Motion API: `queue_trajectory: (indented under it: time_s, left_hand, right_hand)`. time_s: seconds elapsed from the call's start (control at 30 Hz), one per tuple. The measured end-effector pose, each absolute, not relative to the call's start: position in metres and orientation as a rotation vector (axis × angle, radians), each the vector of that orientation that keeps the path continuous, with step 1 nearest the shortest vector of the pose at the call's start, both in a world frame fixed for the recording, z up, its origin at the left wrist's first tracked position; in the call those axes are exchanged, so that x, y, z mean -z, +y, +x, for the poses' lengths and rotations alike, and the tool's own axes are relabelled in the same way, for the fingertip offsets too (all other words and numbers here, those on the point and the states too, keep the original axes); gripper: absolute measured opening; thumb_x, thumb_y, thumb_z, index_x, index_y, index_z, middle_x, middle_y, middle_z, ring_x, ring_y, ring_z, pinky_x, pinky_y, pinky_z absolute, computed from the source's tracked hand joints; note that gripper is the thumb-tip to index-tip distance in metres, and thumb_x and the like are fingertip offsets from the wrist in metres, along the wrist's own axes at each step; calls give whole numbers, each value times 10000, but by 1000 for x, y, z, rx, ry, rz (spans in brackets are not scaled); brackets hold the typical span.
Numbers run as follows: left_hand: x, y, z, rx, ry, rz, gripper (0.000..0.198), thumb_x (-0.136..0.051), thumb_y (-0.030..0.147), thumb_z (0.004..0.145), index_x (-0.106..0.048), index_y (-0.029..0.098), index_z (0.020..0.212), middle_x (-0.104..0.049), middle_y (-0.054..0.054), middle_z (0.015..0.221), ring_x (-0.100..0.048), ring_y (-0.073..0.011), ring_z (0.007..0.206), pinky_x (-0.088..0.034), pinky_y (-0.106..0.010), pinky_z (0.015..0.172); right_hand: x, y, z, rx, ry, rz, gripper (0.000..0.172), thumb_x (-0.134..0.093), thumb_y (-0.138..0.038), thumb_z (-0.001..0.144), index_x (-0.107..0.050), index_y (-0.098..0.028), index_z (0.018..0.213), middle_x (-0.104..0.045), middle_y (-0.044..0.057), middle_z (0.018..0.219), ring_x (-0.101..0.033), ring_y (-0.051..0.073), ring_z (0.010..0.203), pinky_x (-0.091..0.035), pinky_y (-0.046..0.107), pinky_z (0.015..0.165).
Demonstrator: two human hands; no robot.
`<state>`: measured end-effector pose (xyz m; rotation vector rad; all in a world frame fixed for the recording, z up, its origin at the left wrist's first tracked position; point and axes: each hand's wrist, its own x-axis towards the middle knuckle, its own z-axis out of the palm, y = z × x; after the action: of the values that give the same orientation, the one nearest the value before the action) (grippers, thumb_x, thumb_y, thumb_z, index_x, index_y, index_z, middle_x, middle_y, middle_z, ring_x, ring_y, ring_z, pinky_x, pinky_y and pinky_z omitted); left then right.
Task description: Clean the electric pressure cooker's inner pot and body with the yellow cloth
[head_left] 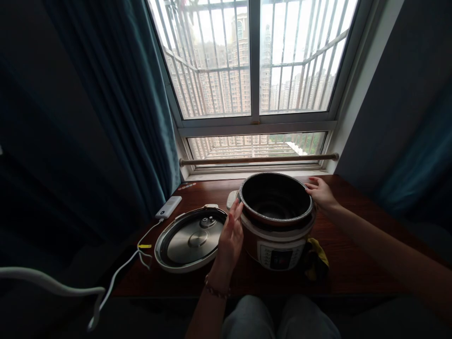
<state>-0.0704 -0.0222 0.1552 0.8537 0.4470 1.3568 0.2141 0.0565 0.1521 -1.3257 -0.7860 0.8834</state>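
A dark inner pot [273,200] with a bright metal rim sits tilted and slightly raised at the mouth of the electric pressure cooker [278,254]. My left hand [231,235] presses its fingers along the pot's left side, just under the rim. At the right edge, my right hand [320,192] holds the rim with thumb and fingers. The pot's inside is dark, and I make out nothing in it. To the left, the round cooker lid [192,240] lies with its metal underside facing up, close beside my left wrist.
A yellow and black cloth [315,259] lies against the cooker's right side. On the brown wooden table [356,254], a white power strip [168,207] trails a white cable [122,268] off the left edge. Behind stand a window rail [257,160] and a blue curtain [141,117].
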Motion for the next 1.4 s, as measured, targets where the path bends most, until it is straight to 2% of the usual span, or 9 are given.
queue_trajectory:
  time_s: [0.2,0.37,0.5,0.7,0.87,1.0,1.2,1.27,1.4]
  left_hand:
    - [-147,-24,-70,-1351,483,861,547,-405,483,862,-378,211,1336,-285,-52,1456,-147,-185,1365,-84,-336,1130]
    - [-138,-27,-71,-1345,529,868,528,-419,472,861,-385,241,1334,-268,-33,1465,-131,-175,1369,-108,-323,1126]
    - [-135,-28,-69,-1346,503,892,528,-432,465,859,-369,263,1343,-228,-9,1480,-112,-168,1372,-73,-321,1129]
    - [-131,-27,-66,-1366,557,886,608,-460,510,827,-328,255,1364,-209,-38,1486,-122,-194,1370,-129,-337,1121]
    - [-130,-27,-67,-1346,557,897,615,-434,518,839,-286,267,1381,-190,-30,1491,-105,-180,1373,-96,-336,1124]
    - [-138,-30,-68,-1349,619,876,606,-443,532,829,-337,254,1357,-275,-50,1462,-124,-173,1370,-74,-326,1124]
    - [-139,-19,-80,-1518,823,882,338,-494,343,848,-577,150,1112,-601,-98,1184,-381,-193,1268,-159,-336,1106]
    - [-131,-8,-87,-1607,925,840,284,-516,313,836,-598,169,1066,-608,-75,1170,-408,-185,1249,-172,-334,1102]
    - [-115,19,-93,-1651,999,686,289,-571,280,809,-561,227,1093,-463,-33,1339,-319,-144,1302,-142,-286,1109]
  right_hand:
    - [-142,61,220,-817,-885,-1412,498,-614,-58,606,-483,-220,1058,-666,62,986,-657,177,770,-563,290,632]
    - [-140,62,225,-811,-935,-1412,445,-627,-46,592,-517,-217,987,-676,49,925,-654,189,778,-556,290,615]
    - [-140,63,226,-816,-940,-1421,407,-619,-34,596,-530,-209,952,-678,54,918,-655,189,777,-552,287,613]
    - [-137,66,228,-764,-993,-1447,361,-658,-60,583,-568,-183,911,-684,55,881,-654,190,781,-556,304,639]
    - [-139,66,226,-734,-1034,-1489,306,-635,-111,656,-565,-155,950,-682,85,913,-649,200,856,-538,340,740]
    - [-147,61,223,-624,-1105,-1522,294,-608,-160,699,-580,-166,991,-685,85,924,-631,219,930,-502,387,833]
    - [-163,37,237,-157,-1383,-1548,328,-527,-237,769,-592,-199,1088,-649,81,1057,-584,238,1020,-424,403,933]
    - [-159,31,247,6,-1458,-1620,346,-498,-268,792,-577,-200,1121,-623,89,1108,-568,248,1035,-416,404,930]
    - [-137,27,263,-1,-1509,-1773,415,-481,-369,810,-530,-170,1170,-611,123,1119,-572,268,1018,-436,392,882]
